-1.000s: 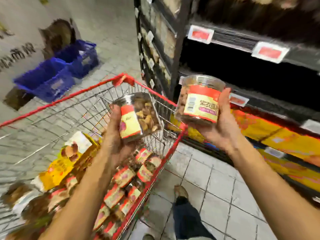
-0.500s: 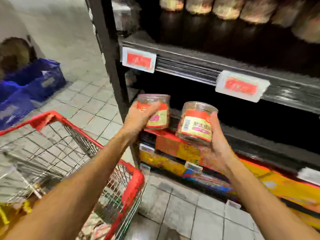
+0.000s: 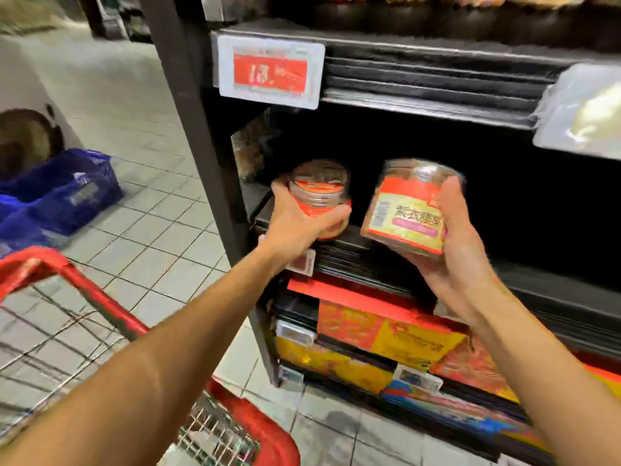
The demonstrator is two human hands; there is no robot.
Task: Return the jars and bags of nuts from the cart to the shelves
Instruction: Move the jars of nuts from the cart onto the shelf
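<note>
My left hand (image 3: 299,223) grips a clear jar of nuts (image 3: 319,190) with a red and yellow label, at the front left edge of the dark middle shelf (image 3: 363,243). My right hand (image 3: 460,237) holds a second jar of nuts (image 3: 406,210), tilted, in the air just in front of the same shelf, to the right of the first. The red wire cart (image 3: 100,304) stands at the lower left, under my left forearm; its contents are out of view.
A black shelf upright (image 3: 198,136) rises left of the jars. A price tag (image 3: 270,74) hangs on the shelf above. More jars line the top shelf (image 3: 403,5). Yellow and red bags (image 3: 386,341) fill the lower shelf. Blue baskets (image 3: 57,193) sit on the tiled floor.
Both hands have carried their jars from over the cart up to the middle shelf. The left jar now reaches the shelf's edge. The view has swung right, toward the shelves.
</note>
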